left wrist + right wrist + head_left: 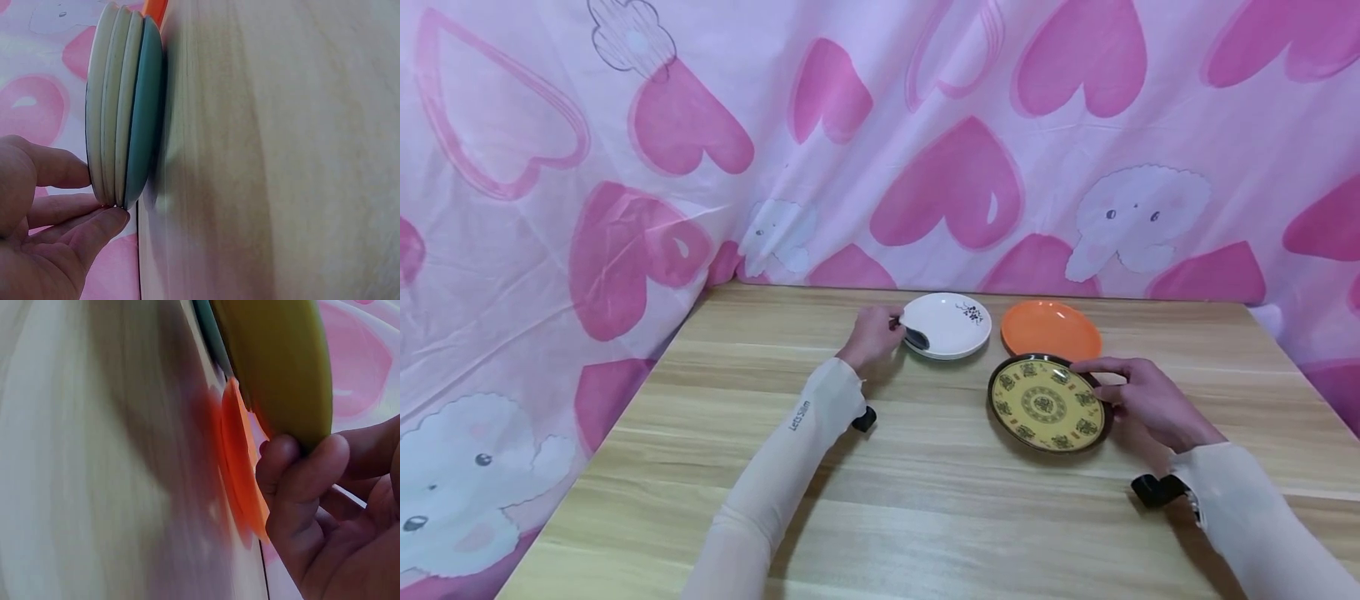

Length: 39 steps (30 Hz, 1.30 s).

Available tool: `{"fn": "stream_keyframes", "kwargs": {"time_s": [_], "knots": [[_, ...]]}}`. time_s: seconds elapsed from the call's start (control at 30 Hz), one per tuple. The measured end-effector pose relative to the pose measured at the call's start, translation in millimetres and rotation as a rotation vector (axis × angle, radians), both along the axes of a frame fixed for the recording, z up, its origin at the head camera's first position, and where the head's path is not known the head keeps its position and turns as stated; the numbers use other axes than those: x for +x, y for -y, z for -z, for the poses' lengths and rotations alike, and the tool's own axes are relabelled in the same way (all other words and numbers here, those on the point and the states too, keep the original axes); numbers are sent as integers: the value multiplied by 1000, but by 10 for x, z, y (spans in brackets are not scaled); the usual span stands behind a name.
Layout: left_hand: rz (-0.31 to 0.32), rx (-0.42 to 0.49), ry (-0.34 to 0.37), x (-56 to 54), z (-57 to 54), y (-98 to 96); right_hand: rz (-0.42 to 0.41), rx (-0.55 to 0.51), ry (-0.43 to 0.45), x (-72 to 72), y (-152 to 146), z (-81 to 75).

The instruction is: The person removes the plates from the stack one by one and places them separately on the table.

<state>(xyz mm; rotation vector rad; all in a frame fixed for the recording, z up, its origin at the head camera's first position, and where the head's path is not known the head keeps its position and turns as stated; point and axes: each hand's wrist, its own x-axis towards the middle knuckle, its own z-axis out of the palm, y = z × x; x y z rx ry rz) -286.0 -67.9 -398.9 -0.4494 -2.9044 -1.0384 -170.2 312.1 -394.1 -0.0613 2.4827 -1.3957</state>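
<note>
My left hand (pixel 874 335) is at the near left rim of a stack of round plates, its fingertips pinching the edge. The top plate (pixel 945 323) is white with a small dark floral print. In the left wrist view several cream rims (pixel 107 106) sit over a teal plate (pixel 145 106) at the bottom. My right hand (pixel 1153 404) grips the right rim of a yellow plate (pixel 1043 406) with a dark border and printed motifs. This plate is held tilted above the table, and its plain yellow underside shows in the right wrist view.
Beside the white plate lies an orange plate (pixel 1051 329), partly covered by the yellow one in the head view; the right wrist view shows two orange rims (pixel 240 469) stacked. The wood-grain table (pixel 925 508) ends at a pink heart-patterned cloth (pixel 850 192) behind and to the left.
</note>
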Motion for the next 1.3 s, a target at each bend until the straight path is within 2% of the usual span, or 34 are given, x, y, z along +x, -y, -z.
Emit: {"fn": "stream_keyframes", "kwargs": {"time_s": [0.23,0.53,0.87,1.3], "knots": [[-2,-14,3,0,-16,-1,-32,6,8,60,-131,-1],[-27,-5,47,0,-22,-1,-35,5,79,105,-263,16],[-9,-28,3,-7,-26,-2,-52,16,67,128,-337,58],[-17,-12,36,-6,-19,-6,-36,71,77,108,-382,94]]}}
